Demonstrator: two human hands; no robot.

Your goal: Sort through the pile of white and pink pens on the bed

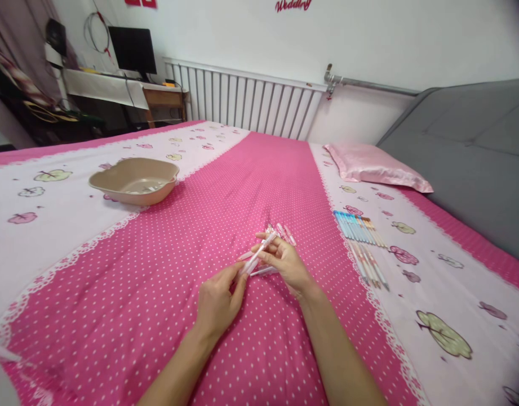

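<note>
Between my two hands is a slim pale pink-white pen [262,250], tilted up to the right. My left hand [222,293] pinches its lower end between thumb and fingers. My right hand [284,260] grips it nearer the upper end, fingers closed around it. Just beyond and beneath my hands lies a loose pile of pink and clear pens [288,234] on the bedspread, partly hidden by my right hand. To the right, a row of blue and orange-brown pens [357,227] lies side by side, with several pinkish-white pens [368,264] in a row below it.
A beige plastic basin [134,180] with small light pieces inside stands on the bed at left. A pink pillow [375,166] lies by the grey headboard [466,135]. Behind the bed are a white radiator [246,101] and a desk with a monitor [133,49].
</note>
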